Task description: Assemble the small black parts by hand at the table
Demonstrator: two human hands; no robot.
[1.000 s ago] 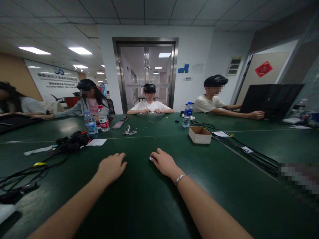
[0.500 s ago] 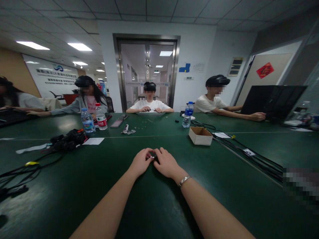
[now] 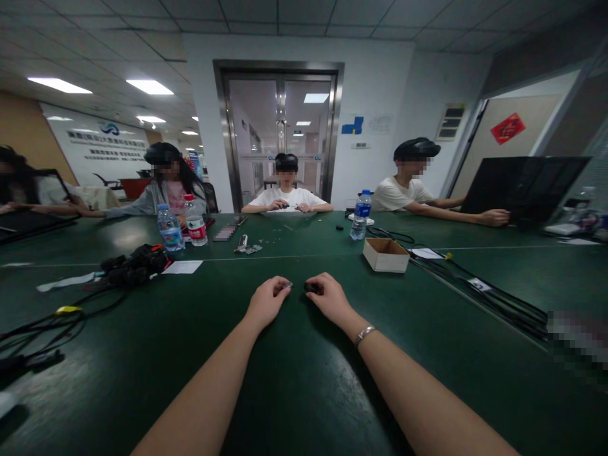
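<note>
Your left hand, fingers curled and nearly closed, pinches a small shiny piece between thumb and fingertips, just above or on the green table; which of the two is unclear at this scale. Your right hand, also partly closed, grips a small dark object at its fingertips, facing the piece across a narrow gap. A bracelet encircles your right wrist. Beyond your right hand and to its right stands an open box, with a blue-labelled bottle upright behind it. Across the table, a person in a white shirt sits before the glass doors.
</note>
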